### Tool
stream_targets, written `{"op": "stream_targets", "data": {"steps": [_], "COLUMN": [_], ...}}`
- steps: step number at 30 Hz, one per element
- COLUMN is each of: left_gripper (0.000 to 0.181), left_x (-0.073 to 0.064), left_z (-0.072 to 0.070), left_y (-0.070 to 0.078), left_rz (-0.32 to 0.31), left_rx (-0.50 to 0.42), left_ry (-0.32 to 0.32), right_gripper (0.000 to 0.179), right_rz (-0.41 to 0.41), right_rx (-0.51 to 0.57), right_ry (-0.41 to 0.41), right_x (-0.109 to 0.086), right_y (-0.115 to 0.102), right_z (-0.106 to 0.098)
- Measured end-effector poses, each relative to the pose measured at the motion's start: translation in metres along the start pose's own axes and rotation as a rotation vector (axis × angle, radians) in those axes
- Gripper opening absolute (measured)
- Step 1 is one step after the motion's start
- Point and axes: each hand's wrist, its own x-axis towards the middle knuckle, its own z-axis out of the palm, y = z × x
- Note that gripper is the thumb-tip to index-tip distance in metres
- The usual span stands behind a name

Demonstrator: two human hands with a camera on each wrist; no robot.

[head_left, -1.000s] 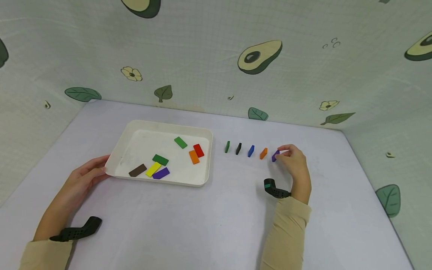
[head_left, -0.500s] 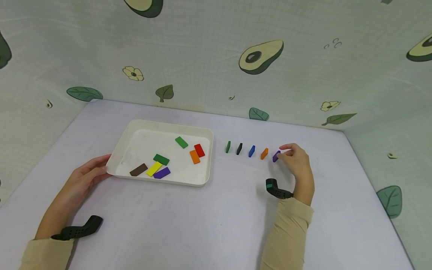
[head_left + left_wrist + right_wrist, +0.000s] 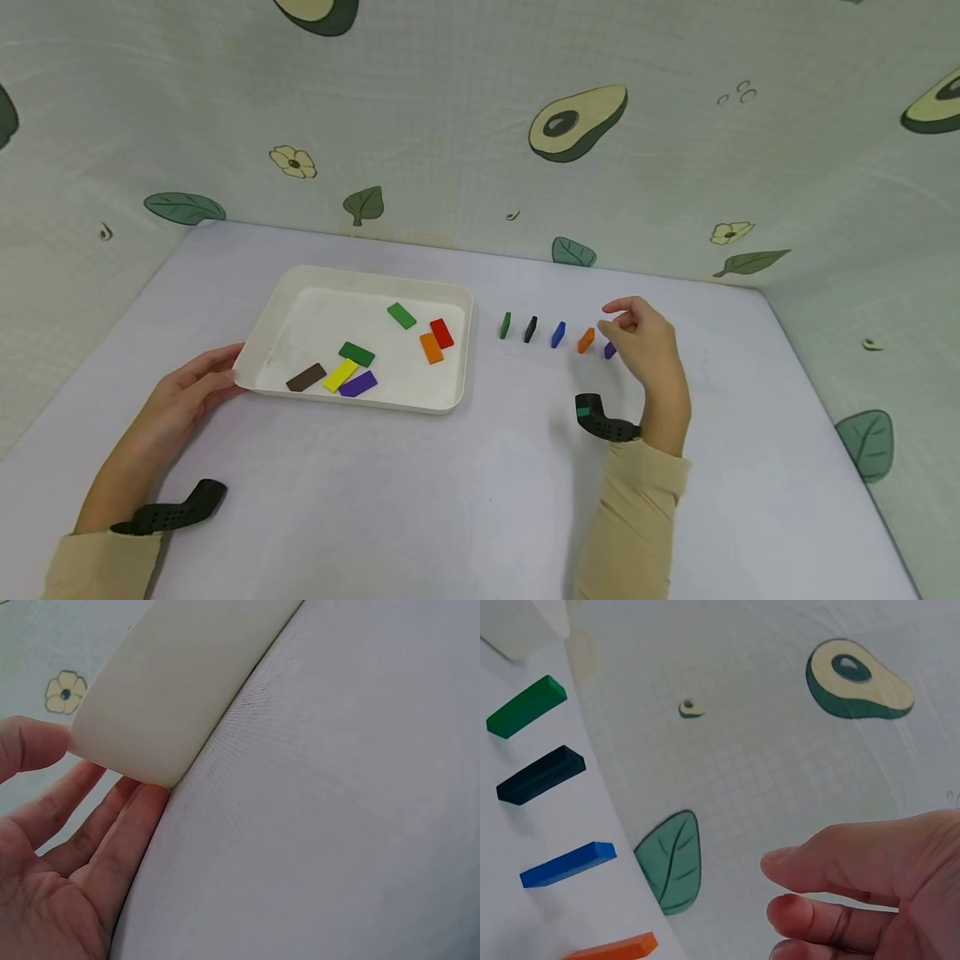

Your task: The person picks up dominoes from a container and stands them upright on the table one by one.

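Observation:
In the head view, my left hand (image 3: pixel 183 400) holds the near left corner of a white tray (image 3: pixel 448 400), thumb at the rim and fingers against the outer wall (image 3: pixel 169 727). Several coloured dominoes stand upright in a row to the tray's right: green (image 3: pixel 506 325), black (image 3: pixel 530 329), blue (image 3: pixel 558 334), orange (image 3: pixel 586 339) and purple (image 3: pixel 610 351). Over the row's right end hovers my right hand (image 3: pixel 643 342), holding nothing, thumb and fingertips apart. It partly covers the purple domino. In the right wrist view the purple one is out of sight.
Flat dominoes lie inside the tray: two green, a brown (image 3: pixel 306 377), a yellow (image 3: pixel 341 375), a purple (image 3: pixel 357 383), an orange (image 3: pixel 431 348) and a red (image 3: pixel 442 333). A cloth printed with avocados (image 3: pixel 577 123) hangs behind the white table (image 3: pixel 420 500).
My right hand has let go of the purple domino and risen up and slightly left; the domino stays standing. My left hand and the tray have not moved.

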Motion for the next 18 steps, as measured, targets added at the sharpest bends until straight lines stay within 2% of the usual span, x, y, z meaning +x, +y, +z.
{"op": "stream_targets", "data": {"steps": [4,9,18], "left_gripper": [0.036,0.037,0.037], "left_x": [0.0,0.0,0.001], "left_z": [0.0,0.0,-0.001], "left_y": [0.001,0.0,0.0], "left_rz": [0.004,0.006,0.012], "left_rx": [0.021,0.0,-0.038], "left_ry": [0.0,-0.006,-0.012], "right_gripper": [0.026,0.025,0.022], "right_rz": [-0.078,-0.185,-0.271], "right_rx": [0.017,0.062,0.128], "right_ry": [0.005,-0.006,-0.077], "right_x": [-0.003,-0.006,-0.013], "right_y": [-0.009,-0.021,-0.044], "right_z": [0.003,0.009,0.019]}}
